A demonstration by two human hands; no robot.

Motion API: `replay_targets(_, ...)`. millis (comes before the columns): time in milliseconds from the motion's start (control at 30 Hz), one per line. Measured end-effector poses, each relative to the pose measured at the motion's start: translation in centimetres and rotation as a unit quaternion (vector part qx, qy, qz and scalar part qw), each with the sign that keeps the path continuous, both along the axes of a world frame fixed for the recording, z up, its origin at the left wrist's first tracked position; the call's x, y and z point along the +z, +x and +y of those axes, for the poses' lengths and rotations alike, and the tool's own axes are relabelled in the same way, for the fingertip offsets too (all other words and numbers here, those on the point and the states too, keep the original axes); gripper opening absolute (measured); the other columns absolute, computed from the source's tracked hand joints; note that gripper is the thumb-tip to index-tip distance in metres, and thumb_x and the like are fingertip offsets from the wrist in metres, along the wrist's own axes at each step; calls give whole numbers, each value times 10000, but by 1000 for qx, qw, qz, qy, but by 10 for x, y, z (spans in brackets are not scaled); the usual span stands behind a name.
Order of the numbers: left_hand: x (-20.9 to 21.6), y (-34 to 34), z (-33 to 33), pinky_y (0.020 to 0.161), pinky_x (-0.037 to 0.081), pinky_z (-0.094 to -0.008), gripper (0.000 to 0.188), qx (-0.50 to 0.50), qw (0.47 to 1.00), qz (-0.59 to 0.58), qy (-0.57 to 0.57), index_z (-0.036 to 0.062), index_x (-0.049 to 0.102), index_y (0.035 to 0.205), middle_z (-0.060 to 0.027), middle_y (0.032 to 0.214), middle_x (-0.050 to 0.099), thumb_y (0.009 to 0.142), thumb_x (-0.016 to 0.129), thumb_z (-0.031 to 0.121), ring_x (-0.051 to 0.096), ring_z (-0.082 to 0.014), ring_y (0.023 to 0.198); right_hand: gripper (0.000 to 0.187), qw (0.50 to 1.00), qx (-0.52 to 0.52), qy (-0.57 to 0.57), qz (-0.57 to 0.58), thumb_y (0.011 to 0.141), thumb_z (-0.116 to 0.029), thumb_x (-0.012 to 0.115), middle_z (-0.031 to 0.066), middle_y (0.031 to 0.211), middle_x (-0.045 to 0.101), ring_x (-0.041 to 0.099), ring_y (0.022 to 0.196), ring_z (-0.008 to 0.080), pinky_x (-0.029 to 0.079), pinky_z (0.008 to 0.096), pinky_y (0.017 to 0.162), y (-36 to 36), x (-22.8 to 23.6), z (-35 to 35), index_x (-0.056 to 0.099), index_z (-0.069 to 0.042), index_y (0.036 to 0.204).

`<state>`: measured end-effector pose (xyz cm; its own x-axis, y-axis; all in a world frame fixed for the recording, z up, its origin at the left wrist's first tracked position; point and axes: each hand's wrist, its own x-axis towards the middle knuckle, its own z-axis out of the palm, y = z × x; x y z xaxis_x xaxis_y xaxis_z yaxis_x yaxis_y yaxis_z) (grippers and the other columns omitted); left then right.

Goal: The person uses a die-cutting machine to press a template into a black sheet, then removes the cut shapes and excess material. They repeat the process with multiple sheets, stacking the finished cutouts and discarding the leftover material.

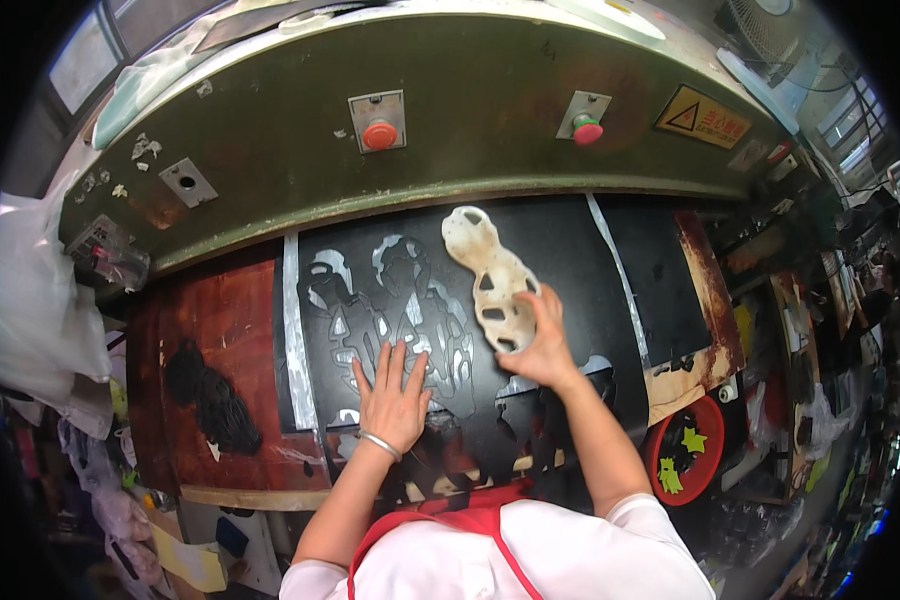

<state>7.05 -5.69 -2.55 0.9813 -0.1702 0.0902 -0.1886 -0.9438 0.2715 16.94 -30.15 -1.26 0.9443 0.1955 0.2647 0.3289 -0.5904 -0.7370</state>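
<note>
My right hand (542, 340) grips the lower right edge of a cream, shoe-sole-shaped cutting die (510, 283), with fingers on its right side and the thumb near its lower end. Dark openings pierce the die, and it is over a black sheet (590, 275); whether it touches the sheet all round I cannot tell. To its left, my left hand (395, 395) lies flat, fingers spread, on a part of the sheet full of sole-shaped cut-outs (390, 315). Pale backing shows through those holes. A metal bangle circles my left wrist.
A green machine beam (470, 120) with a red button (379, 134) and another red button on a green base (587, 128) spans the far side. Black cut pieces (210, 400) lie on the reddish-brown board (240, 300) at left. A red basin (715, 445) with scraps stands at right.
</note>
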Motion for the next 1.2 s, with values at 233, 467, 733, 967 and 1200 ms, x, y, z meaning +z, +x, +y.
replay_targets(233,0,4,-3,1110,140,-622,512,15,1000,-21,-5,166,484,1355,-154,1444,375,858,590,227,304,-337,1373,934,1000,1,-15,-3,551,-186,793,301,1399,291,270,1310,487,311,496,1082,1,-8,5,378,-70,1380)
replay_targets(467,-7,6,11,1119,189,-572,460,-16,996,-81,-17,125,527,1304,-127,1421,425,854,611,165,365,-317,1347,606,975,-172,144,-9,762,-251,770,184,1275,541,554,1159,276,481,360,929,-26,-1,-86,524,-10,1261)
replay_targets(733,8,-47,-69,810,441,-439,154,5,971,-203,-127,-25,615,981,-188,934,592,849,578,45,547,-370,885,328,914,-388,107,43,822,-142,703,65,792,709,656,750,103,517,272,703,-76,-1,-360,619,-8,1110)
replay_targets(967,-32,-58,-230,766,433,-460,260,68,989,-118,65,98,701,927,-130,815,639,864,599,329,588,-333,780,599,916,-401,4,-27,835,-178,669,175,987,678,650,939,324,512,391,849,53,47,-578,406,-27,1351)
replay_targets(1200,-36,-37,-274,664,432,-531,282,164,980,-85,68,15,636,790,-225,780,623,849,616,291,569,-428,703,802,802,-468,-357,-102,717,-72,670,201,1461,327,260,1368,424,319,547,1065,218,66,-737,314,-38,1435)
